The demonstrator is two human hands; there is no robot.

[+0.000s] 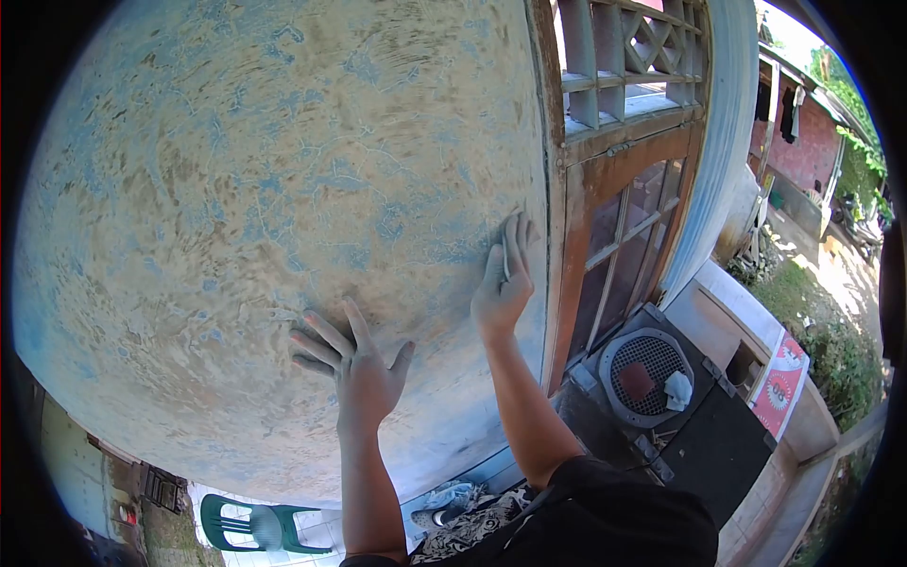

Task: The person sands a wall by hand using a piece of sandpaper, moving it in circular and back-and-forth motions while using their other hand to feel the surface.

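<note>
A wall (312, 189) with worn, patchy blue and beige paint fills most of the view. My left hand (367, 376) lies against it with the fingers spread and nothing in them. Higher up and to the right, my right hand (504, 288) presses on the wall close to the door frame. Its fingers are closed over a thin sheet (505, 263) that looks like folded sandpaper; only a narrow pale edge shows, the rest being hidden under the fingers. Greyish dust coats both hands.
Right of the wall stands a brown wooden door frame (567, 236) with glass panes. Below it, a round black grille (652, 369) carries a pale crumpled cloth (677, 389). A green plastic chair (227, 523) is at the lower left. Outside, a yard (803, 265) lies to the right.
</note>
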